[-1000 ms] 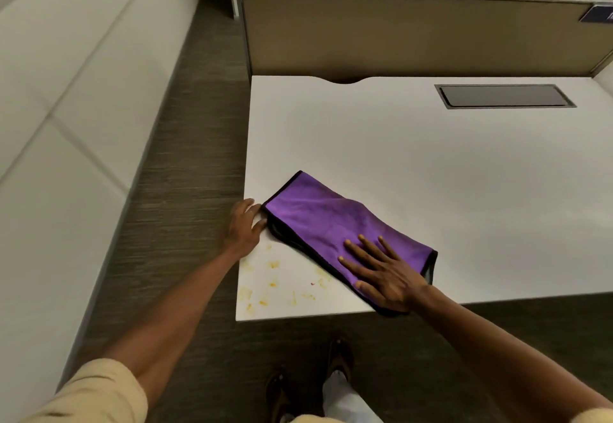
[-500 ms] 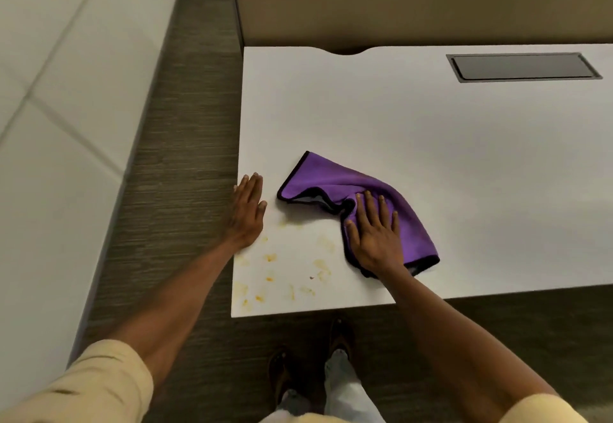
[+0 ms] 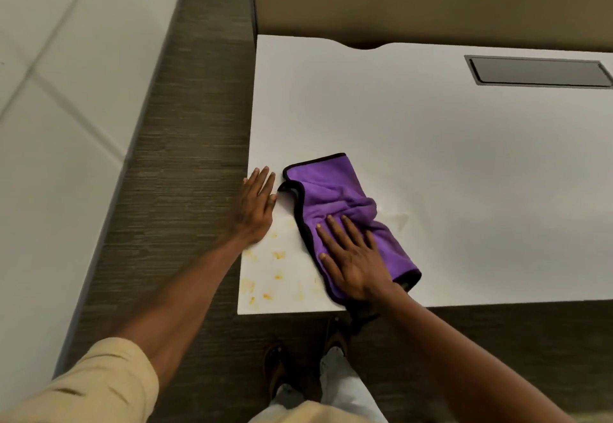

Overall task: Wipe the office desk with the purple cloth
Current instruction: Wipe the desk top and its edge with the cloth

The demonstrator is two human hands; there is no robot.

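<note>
The purple cloth, edged in black, lies bunched near the front left corner of the white office desk. My right hand presses flat on the cloth's near end, fingers straight and spread. My left hand rests flat on the desk's left edge, just left of the cloth, holding nothing. Yellow-orange stains speckle the desk's front left corner, between my two hands and the front edge.
A dark rectangular cable hatch is set into the desk at the back right. A tan partition panel stands behind the desk. Striped grey carpet and a white cabinet wall lie to the left.
My right hand has dragged the cloth round, from lying flat and diagonal to bunched and running front to back. My left hand slid a little forward and now lies flat on the desk edge.
</note>
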